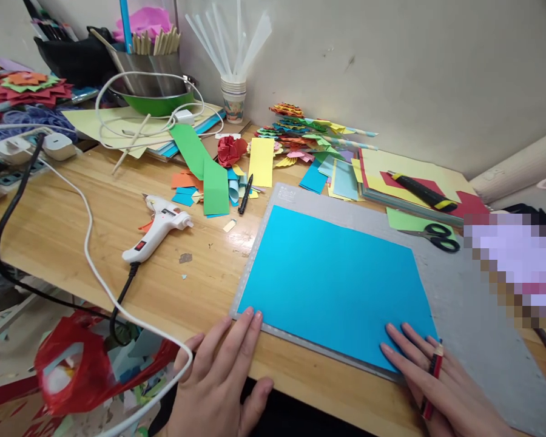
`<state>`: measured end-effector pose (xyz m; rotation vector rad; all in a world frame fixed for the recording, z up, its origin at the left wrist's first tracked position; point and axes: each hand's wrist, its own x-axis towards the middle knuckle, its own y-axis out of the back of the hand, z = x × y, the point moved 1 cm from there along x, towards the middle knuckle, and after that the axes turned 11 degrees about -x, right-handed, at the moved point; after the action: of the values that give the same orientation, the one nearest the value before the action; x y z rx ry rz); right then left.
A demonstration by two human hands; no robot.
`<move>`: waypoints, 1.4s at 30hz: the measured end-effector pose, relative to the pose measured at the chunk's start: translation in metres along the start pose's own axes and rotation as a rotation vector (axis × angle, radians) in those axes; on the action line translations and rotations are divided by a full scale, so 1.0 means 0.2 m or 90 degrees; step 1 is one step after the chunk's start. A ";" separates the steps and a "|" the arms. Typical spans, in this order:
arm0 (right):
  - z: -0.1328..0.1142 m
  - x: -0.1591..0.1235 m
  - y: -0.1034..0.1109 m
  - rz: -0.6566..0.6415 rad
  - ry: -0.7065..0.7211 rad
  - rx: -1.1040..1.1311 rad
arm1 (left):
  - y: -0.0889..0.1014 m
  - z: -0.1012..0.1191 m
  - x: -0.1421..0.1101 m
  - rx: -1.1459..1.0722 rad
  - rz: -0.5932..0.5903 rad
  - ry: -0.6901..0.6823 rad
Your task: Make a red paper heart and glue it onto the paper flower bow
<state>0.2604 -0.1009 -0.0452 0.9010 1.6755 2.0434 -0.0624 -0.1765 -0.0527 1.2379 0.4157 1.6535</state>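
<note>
A blue sheet of paper point(337, 279) lies flat on a grey cutting mat point(464, 303). My left hand point(222, 370) is open, its fingertips resting on the sheet's near left corner and the thumb spread away. At the near right corner, the fingers of my right hand point(441, 382) lie stretched over the paper's edge. A dark red pencil point(432, 379) is tucked between those fingers, its sharpened tip pointing away from me. Scissors with black handles point(441, 237) rest on a light green paper piece point(400, 220) at the mat's far side.
Left of the mat sits a white glue gun point(159, 227); its black cord and a white cable point(91, 243) cross the table edge. Behind are a black pen point(246, 194), green paper strips point(216, 188), paper flowers point(291, 127) and a yellow-black cutter point(423, 191) on stacked paper.
</note>
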 end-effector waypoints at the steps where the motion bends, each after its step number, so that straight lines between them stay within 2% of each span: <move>1: 0.00 0.00 0.00 0.001 0.002 -0.004 | 0.00 0.00 0.00 0.001 0.003 0.003; 12: 0.01 -0.01 -0.01 -0.008 0.004 -0.008 | 0.00 -0.01 0.00 0.011 -0.023 -0.021; 16: 0.01 -0.01 -0.02 -0.005 0.004 -0.009 | -0.01 -0.01 0.00 -0.007 -0.004 0.010; 24: 0.02 -0.01 -0.02 -0.011 0.010 -0.020 | 0.01 0.01 0.04 0.000 0.012 -0.010; 32: 0.02 0.00 -0.02 -0.019 0.012 -0.029 | 0.00 0.00 0.02 -0.001 0.002 -0.006; 37: 0.02 0.01 -0.01 0.000 0.025 -0.033 | -0.01 -0.01 0.00 -0.013 -0.020 0.015; 42: 0.01 0.02 0.00 0.013 0.026 -0.029 | 0.00 0.00 0.01 -0.002 -0.006 0.010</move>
<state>0.2587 -0.0966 -0.0447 0.8714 1.6397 2.1179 -0.0625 -0.1748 -0.0517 1.2198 0.4286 1.6557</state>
